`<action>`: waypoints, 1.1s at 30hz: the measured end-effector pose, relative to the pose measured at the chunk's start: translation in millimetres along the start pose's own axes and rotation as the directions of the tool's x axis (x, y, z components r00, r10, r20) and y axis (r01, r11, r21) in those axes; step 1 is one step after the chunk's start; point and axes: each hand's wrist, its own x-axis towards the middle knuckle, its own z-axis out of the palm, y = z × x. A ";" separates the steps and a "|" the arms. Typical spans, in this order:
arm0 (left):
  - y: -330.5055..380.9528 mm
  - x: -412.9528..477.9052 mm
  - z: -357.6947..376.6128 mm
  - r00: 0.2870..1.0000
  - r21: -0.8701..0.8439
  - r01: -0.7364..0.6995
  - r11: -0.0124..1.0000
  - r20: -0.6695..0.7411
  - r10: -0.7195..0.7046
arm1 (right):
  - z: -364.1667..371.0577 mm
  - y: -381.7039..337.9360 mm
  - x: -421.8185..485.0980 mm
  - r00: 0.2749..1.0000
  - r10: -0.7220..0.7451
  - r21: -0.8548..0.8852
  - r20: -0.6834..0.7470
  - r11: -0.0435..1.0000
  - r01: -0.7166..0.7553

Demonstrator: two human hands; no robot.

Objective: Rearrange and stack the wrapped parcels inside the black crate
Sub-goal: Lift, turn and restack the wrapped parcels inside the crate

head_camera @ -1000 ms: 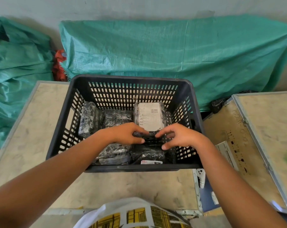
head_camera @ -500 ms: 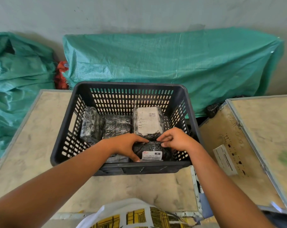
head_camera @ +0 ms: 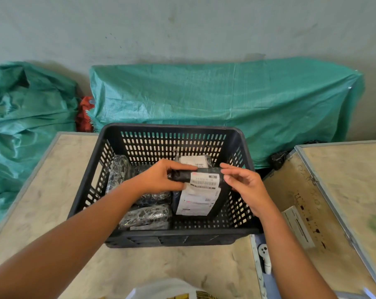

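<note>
The fingers (head_camera: pixel 180 169) of the left hand (head_camera: pixel 161 180) pinch one end of a small black parcel (head_camera: pixel 195 179) held up above the black crate (head_camera: pixel 236 134), while the right hand (head_camera: pixel 245 184) touches the other end with fingers loosely spread, not clamped. To do this well, I judge, settle it flat on the large labelled parcel (head_camera: pixel 195 203) just below the fingers, label upward. Its white barcode label carries print too blurred to read.

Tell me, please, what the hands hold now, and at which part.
The left hand grips the small black parcel at its left end. The right hand is at its right end, fingers spread; firm contact cannot be told.
</note>
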 end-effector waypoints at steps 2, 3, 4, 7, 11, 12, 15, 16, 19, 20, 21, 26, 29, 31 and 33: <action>6.9 7.4 -15.0 0.999 -0.079 -0.010 0.997 -0.042 0.007 | -1.9 -2.8 -2.9 0.998 -0.006 0.087 0.060 0.996 0.001; 9.7 11.3 -22.0 0.998 -0.117 -0.020 0.993 -0.068 0.012 | -1.3 -3.4 -3.7 0.995 -0.010 0.065 0.099 0.998 0.004; 12.3 15.0 -28.1 0.996 -0.166 -0.024 0.986 -0.092 0.008 | 0.5 -3.4 -3.7 0.991 -0.014 0.006 0.135 1.000 0.013; 18.2 24.8 -38.5 0.988 -0.345 -0.039 0.938 -0.154 -0.016 | 6.6 -2.9 5.1 0.989 -0.055 -0.128 0.137 0.989 0.072; 18.4 35.6 -33.9 0.944 -0.369 -0.120 0.922 -0.331 -0.010 | 7.9 -1.7 25.9 0.996 -0.078 -0.167 0.054 0.982 0.086; 15.7 38.1 -30.2 0.939 -0.348 -0.122 0.929 -0.345 -0.005 | 7.7 -0.3 30.8 0.996 -0.071 -0.173 0.050 0.982 0.079; -0.8 42.9 -11.7 0.963 -0.161 0.026 0.987 -0.261 -0.068 | 8.2 5.4 47.3 0.998 -0.024 -0.206 0.062 0.978 0.036; -9.4 43.4 -2.4 0.971 -0.070 0.096 0.993 -0.211 -0.109 | 9.2 7.2 53.6 0.998 0.003 -0.221 0.070 0.975 0.012; -37.8 43.1 23.3 0.977 0.004 0.167 0.986 -0.138 -0.164 | 13.3 14.0 72.7 0.993 0.069 -0.248 0.090 0.968 -0.045; -46.0 44.0 27.0 0.971 -0.007 0.187 0.982 -0.152 -0.186 | 15.6 16.1 78.8 0.989 0.099 -0.262 0.111 0.963 -0.067; -52.5 45.8 27.8 0.963 -0.007 0.215 0.977 -0.163 -0.213 | 18.3 18.1 84.8 0.983 0.128 -0.287 0.134 0.954 -0.085; -64.7 54.7 27.8 0.946 0.139 0.305 0.942 -0.157 -0.283 | 27.2 37.8 100.5 0.976 0.155 -0.374 0.150 0.923 -0.089; -71.2 58.6 32.3 0.940 0.294 0.332 0.896 -0.181 -0.289 | 23.9 49.8 100.6 0.966 0.209 -0.362 0.153 0.921 -0.142; -74.7 58.7 33.4 0.936 0.213 0.347 0.913 -0.140 -0.323 | 22.8 55.2 99.4 0.950 0.259 -0.339 0.175 0.921 -0.189; -75.6 56.8 32.4 0.928 0.123 0.369 0.921 -0.097 -0.359 | 25.1 59.9 98.4 0.941 0.287 -0.354 0.182 0.912 -0.209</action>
